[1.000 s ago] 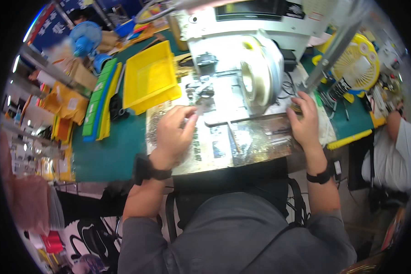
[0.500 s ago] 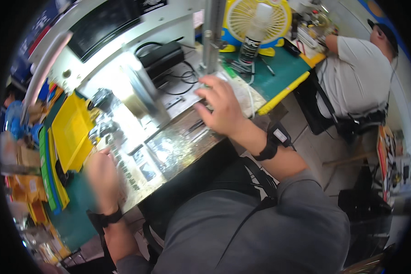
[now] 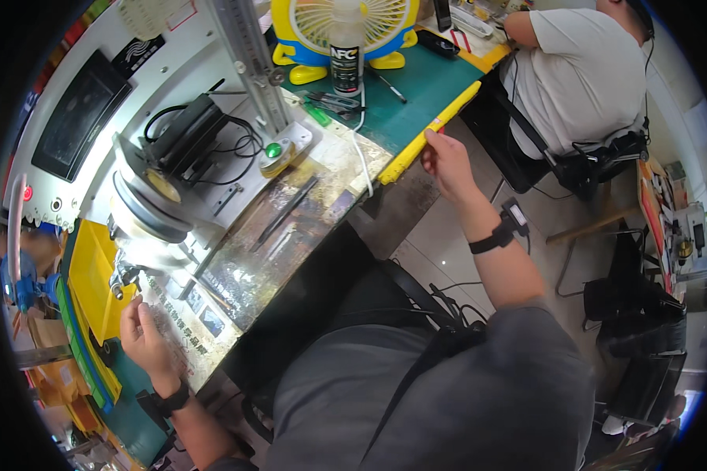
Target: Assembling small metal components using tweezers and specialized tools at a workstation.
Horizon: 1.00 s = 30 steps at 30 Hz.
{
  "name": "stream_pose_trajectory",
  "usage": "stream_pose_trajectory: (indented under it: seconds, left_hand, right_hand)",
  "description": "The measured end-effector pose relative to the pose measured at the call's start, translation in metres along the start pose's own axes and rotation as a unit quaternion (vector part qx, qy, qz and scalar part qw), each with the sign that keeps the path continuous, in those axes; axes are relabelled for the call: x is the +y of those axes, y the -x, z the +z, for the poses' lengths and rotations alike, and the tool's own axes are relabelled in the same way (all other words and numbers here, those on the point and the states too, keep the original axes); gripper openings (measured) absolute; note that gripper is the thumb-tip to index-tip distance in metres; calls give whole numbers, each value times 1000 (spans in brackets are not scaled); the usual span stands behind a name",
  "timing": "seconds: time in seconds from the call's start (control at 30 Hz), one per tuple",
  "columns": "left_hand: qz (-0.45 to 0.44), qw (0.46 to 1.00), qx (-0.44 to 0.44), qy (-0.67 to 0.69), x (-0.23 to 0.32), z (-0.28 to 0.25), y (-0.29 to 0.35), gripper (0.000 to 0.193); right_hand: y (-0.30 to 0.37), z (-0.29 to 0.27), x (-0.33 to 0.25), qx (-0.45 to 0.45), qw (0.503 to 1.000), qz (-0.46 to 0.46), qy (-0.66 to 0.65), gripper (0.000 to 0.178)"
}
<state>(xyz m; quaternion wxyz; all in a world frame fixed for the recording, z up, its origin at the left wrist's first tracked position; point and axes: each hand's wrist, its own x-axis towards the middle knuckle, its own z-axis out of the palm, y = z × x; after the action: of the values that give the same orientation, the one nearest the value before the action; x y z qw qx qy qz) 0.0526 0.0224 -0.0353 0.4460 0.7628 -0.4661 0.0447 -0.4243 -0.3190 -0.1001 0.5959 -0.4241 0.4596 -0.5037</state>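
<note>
My left hand is at the left front of the bench, beside a small shiny metal fitting of the machine. Its fingers are loosely bent and somewhat apart, with nothing visible in them. Past the bench's front corner, my right hand hovers above the floor near the yellow edge strip. Thumb and fingers are drawn together there; a small reddish spot shows at the fingertips, too small to name. A round grey machine wheel stands under bright light, with a green button to its right.
Dark tweezers lie on the worn bench top. A yellow tray is at the left. On the green mat stand a yellow-and-blue fan and a spray bottle. A seated person is at the far right.
My right hand has moved right, away from the button area and off the bench, its spread fingers now drawn together. My left hand has shifted slightly left and is no longer blurred. The view has turned.
</note>
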Motion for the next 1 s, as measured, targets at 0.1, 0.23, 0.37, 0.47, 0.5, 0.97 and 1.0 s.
stream_pose_trajectory:
  seconds: [0.1,0.23,0.37,0.47,0.5,0.97,1.0]
  left_hand:
    - [-9,1000,13,-9,-6,-3,1,21]
    - [-20,1000,16,-14,-12,-4,2,21]
    - [-42,999,15,27,-16,-6,2,21]
    - [-27,999,18,10,-17,-6,1,22]
    - [-27,999,19,7,-17,-7,1,22]
    - [-34,999,7,32,-26,-8,3,20]
    - [-29,999,8,35,-26,-7,3,20]
  right_hand:
    - [1,-6,13,16,998,-53,-28,30]
    - [23,-11,13,31,999,-28,-18,29]
    - [20,-7,16,14,997,-45,-59,28]
    - [21,-13,22,21,997,-50,-64,26]
    - [22,-13,22,21,996,-54,-71,26]
    - [-6,-33,-1,39,994,16,-97,24]
    - [-9,-34,-7,48,995,31,-87,24]
